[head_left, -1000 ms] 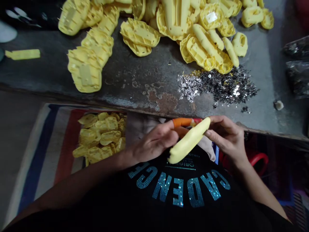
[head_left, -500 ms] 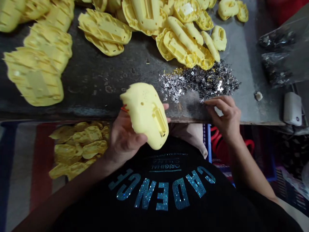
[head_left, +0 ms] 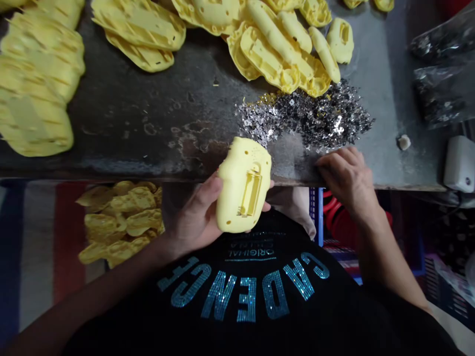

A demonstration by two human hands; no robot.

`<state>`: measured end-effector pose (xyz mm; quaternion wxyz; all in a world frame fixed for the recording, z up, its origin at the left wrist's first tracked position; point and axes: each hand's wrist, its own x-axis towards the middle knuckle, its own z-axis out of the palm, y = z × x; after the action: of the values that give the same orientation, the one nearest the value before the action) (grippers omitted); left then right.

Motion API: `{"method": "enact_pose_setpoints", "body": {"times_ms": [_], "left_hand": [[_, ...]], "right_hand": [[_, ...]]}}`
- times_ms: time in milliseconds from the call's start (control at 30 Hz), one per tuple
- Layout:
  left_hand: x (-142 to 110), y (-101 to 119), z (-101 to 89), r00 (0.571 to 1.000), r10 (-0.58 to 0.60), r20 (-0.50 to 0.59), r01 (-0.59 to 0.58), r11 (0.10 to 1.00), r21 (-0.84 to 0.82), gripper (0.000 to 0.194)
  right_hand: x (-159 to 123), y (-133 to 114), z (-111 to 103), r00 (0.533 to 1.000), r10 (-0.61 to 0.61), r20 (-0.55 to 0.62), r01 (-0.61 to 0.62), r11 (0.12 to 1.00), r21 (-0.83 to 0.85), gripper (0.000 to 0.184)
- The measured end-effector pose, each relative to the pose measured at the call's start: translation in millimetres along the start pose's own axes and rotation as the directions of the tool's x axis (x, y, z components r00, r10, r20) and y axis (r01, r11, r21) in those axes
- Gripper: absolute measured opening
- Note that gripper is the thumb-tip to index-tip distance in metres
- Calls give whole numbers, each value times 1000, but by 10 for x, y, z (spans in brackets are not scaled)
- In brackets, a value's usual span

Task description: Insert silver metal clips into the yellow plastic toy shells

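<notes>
A yellow plastic shell (head_left: 232, 198) with a battery recess and small screw holes rests in my left hand (head_left: 200, 212), its recessed side facing up. My left thumb lies along its left edge and fingertips show past its right edge. Just below a heap of small shiny metal pieces (head_left: 326, 121), my right hand (head_left: 347, 173) is at the table's front edge. Its fingers are drawn together and point down to the left; whatever is between the fingertips is hidden.
More yellow shells (head_left: 274, 54) are piled at the back of the dark table (head_left: 148, 118), with a stack (head_left: 37, 99) at left. Clear bags of metal pieces (head_left: 441, 94) and a white box (head_left: 460, 163) stand at right. Below the edge lie more yellow parts (head_left: 126, 217).
My left hand has turned the yellow shell more upright and moved it slightly right. My right hand's fingers have drawn back a little from the metal pieces. The view has shifted slightly.
</notes>
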<state>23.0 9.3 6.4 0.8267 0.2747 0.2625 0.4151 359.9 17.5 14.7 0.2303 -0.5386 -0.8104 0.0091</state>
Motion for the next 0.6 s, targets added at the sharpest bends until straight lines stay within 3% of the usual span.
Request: {"method": "enact_pose_setpoints", "body": {"times_ms": [133, 267, 400, 500, 600], "left_hand": [[20, -14, -61, 967, -198, 158, 211, 975, -71, 62], [48, -13, -67, 948, -251, 193, 271, 959, -83, 67], [70, -31, 11, 924, -354, 146, 367, 927, -78, 79], [79, -52, 63, 907, -391, 154, 407, 909, -90, 86], [68, -71, 90, 905, -388, 176, 410, 905, -114, 80]], "right_hand": [[-119, -18, 16, 994, 109, -26, -106, 989, 103, 13], [-166, 43, 78, 981, 188, -38, -178, 967, 183, 11], [-117, -42, 42, 986, 152, -66, -133, 963, 235, 4], [-33, -289, -80, 995, 89, -51, -63, 924, 378, 11], [74, -554, -195, 998, -50, -28, 57, 880, 472, 19]]}}
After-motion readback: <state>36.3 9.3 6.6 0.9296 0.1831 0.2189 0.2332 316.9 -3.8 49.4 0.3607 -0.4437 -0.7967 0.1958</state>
